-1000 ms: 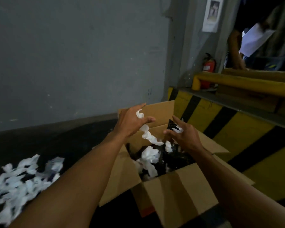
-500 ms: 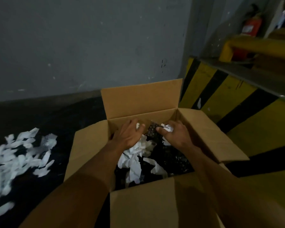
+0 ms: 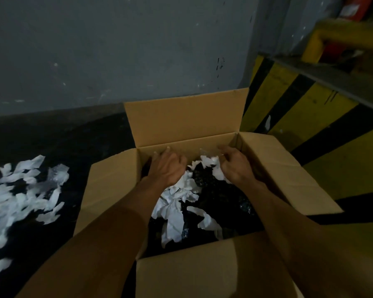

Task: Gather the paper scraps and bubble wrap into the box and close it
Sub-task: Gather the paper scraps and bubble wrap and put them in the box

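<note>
An open cardboard box (image 3: 185,119) stands on the dark floor with all its flaps spread out. White paper scraps (image 3: 177,203) and dark bubble wrap (image 3: 220,194) lie inside it. Both my hands are down in the box near its far wall. My left hand (image 3: 166,166) lies palm down with its fingers stretched over the scraps. The fingers of my right hand (image 3: 235,166) curl round a white paper scrap (image 3: 210,163). More paper scraps (image 3: 19,190) are strewn over the floor left of the box.
A grey wall (image 3: 116,50) rises behind the box. At the right runs a yellow and black striped kerb (image 3: 299,108) with one scrap (image 3: 268,121) against it. Above it are a yellow rail (image 3: 332,39) and a red fire extinguisher (image 3: 353,7).
Both hands came down from above the box into it with the scraps and bubble wrap. The view tilted down and closer to the box.
</note>
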The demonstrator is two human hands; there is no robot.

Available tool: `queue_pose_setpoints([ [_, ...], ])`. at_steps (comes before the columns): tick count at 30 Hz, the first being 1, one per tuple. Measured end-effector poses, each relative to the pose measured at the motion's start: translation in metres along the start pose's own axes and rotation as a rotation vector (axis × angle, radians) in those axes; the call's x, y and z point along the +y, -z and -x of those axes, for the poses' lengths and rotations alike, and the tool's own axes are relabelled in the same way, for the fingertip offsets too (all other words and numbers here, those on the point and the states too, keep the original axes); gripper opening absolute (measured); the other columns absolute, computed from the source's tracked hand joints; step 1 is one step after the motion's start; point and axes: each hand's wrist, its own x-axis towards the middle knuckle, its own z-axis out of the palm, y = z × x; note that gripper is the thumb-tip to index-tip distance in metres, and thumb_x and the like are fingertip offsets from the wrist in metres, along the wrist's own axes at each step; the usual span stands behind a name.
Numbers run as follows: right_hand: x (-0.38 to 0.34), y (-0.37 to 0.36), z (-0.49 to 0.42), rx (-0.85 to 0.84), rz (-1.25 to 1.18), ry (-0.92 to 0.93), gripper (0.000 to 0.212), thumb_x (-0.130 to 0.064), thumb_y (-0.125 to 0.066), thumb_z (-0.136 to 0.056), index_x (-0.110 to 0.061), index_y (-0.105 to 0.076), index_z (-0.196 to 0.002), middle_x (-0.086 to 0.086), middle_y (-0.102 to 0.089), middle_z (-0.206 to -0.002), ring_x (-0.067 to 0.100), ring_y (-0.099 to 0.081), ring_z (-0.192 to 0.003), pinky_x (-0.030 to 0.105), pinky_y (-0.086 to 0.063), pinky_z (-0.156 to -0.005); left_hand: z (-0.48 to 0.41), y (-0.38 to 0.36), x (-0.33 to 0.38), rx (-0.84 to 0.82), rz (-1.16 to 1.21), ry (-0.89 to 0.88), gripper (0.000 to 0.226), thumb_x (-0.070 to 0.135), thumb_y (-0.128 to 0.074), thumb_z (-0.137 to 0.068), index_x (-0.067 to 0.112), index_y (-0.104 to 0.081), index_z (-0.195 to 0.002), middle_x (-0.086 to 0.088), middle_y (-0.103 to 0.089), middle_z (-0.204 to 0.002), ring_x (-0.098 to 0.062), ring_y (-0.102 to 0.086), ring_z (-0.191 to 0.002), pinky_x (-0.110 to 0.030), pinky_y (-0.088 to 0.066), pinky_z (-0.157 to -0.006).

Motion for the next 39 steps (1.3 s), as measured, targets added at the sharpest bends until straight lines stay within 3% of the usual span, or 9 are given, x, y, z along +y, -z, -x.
queue_pose_setpoints([
  [1, 0.000, 0.002, 0.001, -0.006, -0.012, 0.026, 0.043, -0.010, -0.049, -0.092, -0.018, -0.052, -0.135, 0.011, -0.055, -0.134, 0.029, -0.058, -0.111, 0.038, -0.048, -0.091, -0.001, 0.001, -0.002, 0.024, 0.032, -0.005, 0.031, 0.017, -0.032, -0.096, 0.019, -0.060, -0.110, -0.016, -0.063, -0.101, -0.034, -0.056, -0.106, -0.043, -0.042, -0.089],
  [2, 0.000, 0.002, 0.002, -0.014, -0.026, 0.055, 0.052, -0.003, -0.051, -0.089, -0.019, -0.048, -0.139, 0.012, -0.053, -0.137, 0.030, -0.056, -0.115, 0.039, -0.048, -0.093, -0.001, 0.003, -0.002, 0.054, 0.063, -0.015, 0.041, 0.015, -0.037, -0.094, 0.020, -0.049, -0.132, -0.014, -0.065, -0.100, -0.033, -0.059, -0.094, -0.038, -0.045, -0.078],
  [3, 0.000, 0.003, 0.004, -0.014, -0.024, 0.069, 0.055, -0.002, -0.054, -0.088, -0.019, -0.047, -0.139, 0.012, -0.051, -0.138, 0.031, -0.053, -0.119, 0.040, -0.047, -0.096, 0.000, 0.005, -0.002, 0.071, 0.073, -0.031, 0.050, 0.013, -0.040, -0.093, 0.022, -0.039, -0.142, -0.012, -0.066, -0.101, -0.032, -0.060, -0.089, -0.036, -0.046, -0.071],
  [8, -0.015, 0.008, 0.016, 0.053, -0.043, 0.051, 0.045, -0.030, -0.062, -0.092, -0.023, -0.051, -0.135, 0.007, -0.052, -0.137, 0.028, -0.054, -0.118, 0.041, -0.048, -0.097, 0.019, 0.018, 0.003, 0.181, 0.141, -0.068, 0.038, 0.028, -0.046, -0.098, 0.019, -0.051, -0.134, -0.012, -0.064, -0.118, -0.031, -0.059, -0.106, -0.038, -0.049, -0.084],
  [13, -0.037, 0.012, 0.033, 0.068, -0.075, 0.077, 0.053, -0.051, -0.054, -0.091, -0.024, -0.050, -0.136, 0.005, -0.049, -0.142, 0.026, -0.045, -0.130, 0.044, -0.040, -0.106, 0.052, 0.040, -0.003, 0.285, 0.146, -0.023, 0.052, 0.047, -0.049, -0.093, 0.018, -0.048, -0.136, -0.010, -0.051, -0.138, -0.028, -0.048, -0.124, -0.037, -0.041, -0.098],
  [18, -0.079, -0.004, 0.058, 0.034, -0.059, 0.138, 0.054, -0.052, -0.053, -0.092, -0.024, -0.048, -0.138, 0.005, -0.045, -0.145, 0.027, -0.044, -0.130, 0.038, -0.038, -0.105, 0.103, 0.066, -0.029, 0.400, 0.126, 0.026, 0.057, 0.049, -0.053, -0.089, 0.019, -0.046, -0.137, -0.007, -0.047, -0.139, -0.024, -0.047, -0.125, -0.041, -0.042, -0.101],
  [22, -0.124, -0.031, 0.086, -0.010, -0.074, 0.217, 0.058, -0.054, -0.055, -0.089, -0.022, -0.048, -0.137, 0.007, -0.045, -0.143, 0.028, -0.044, -0.130, 0.042, -0.038, -0.107, 0.152, 0.083, -0.066, 0.459, 0.097, 0.091, 0.062, 0.052, -0.053, -0.088, 0.018, -0.044, -0.139, -0.006, -0.046, -0.139, -0.023, -0.045, -0.126, -0.041, -0.041, -0.103],
  [32, -0.266, -0.135, 0.189, -0.154, -0.072, 0.389, 0.056, -0.051, -0.058, -0.088, -0.024, -0.048, -0.135, 0.007, -0.044, -0.142, 0.026, -0.044, -0.129, 0.037, -0.035, -0.105, 0.324, 0.114, -0.188, 0.599, 0.092, 0.276, 0.060, 0.053, -0.056, -0.084, 0.017, -0.050, -0.133, -0.005, -0.053, -0.133, -0.022, -0.048, -0.124, -0.037, -0.040, -0.104],
  [39, -0.358, -0.240, 0.306, -0.241, -0.154, 0.446, 0.060, -0.051, -0.061, -0.086, -0.021, -0.046, -0.136, 0.010, -0.043, -0.141, 0.028, -0.043, -0.130, 0.038, -0.037, -0.108, 0.482, 0.131, -0.295, 0.549, 0.026, 0.424, 0.059, 0.052, -0.055, -0.086, 0.021, -0.046, -0.136, -0.004, -0.048, -0.136, -0.021, -0.047, -0.125, -0.036, -0.041, -0.104],
])
